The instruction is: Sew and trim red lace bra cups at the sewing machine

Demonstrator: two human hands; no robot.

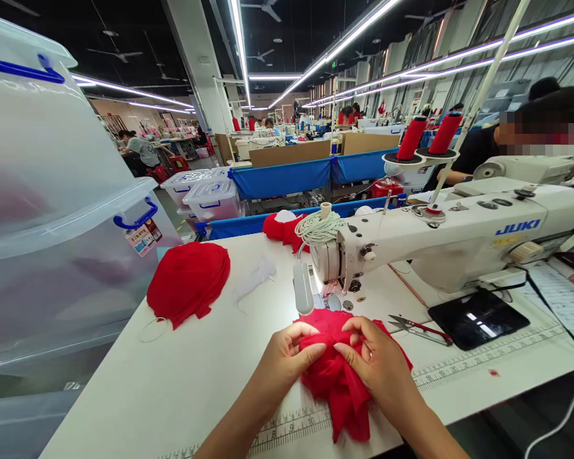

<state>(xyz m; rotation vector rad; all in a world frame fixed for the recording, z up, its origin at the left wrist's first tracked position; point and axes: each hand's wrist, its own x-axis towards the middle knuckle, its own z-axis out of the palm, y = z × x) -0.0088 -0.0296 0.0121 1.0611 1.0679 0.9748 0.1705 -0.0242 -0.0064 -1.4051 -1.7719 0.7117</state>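
Observation:
A bunched piece of red fabric lies at the front of the table, just before the sewing machine's needle area. My left hand pinches its upper left part between thumb and fingers. On the other side, my right hand pinches the same fabric, the two thumbs nearly meeting. The white JUKI sewing machine stands behind and to the right, its lamp lighting the needle plate. Thread snips with red handles rest to the right of my right hand.
A stack of red fabric pieces sits at left, near a white scrap. More red and white fabric lies behind. A black phone rests at right. Clear plastic bins tower at left; a person sits beyond the machine.

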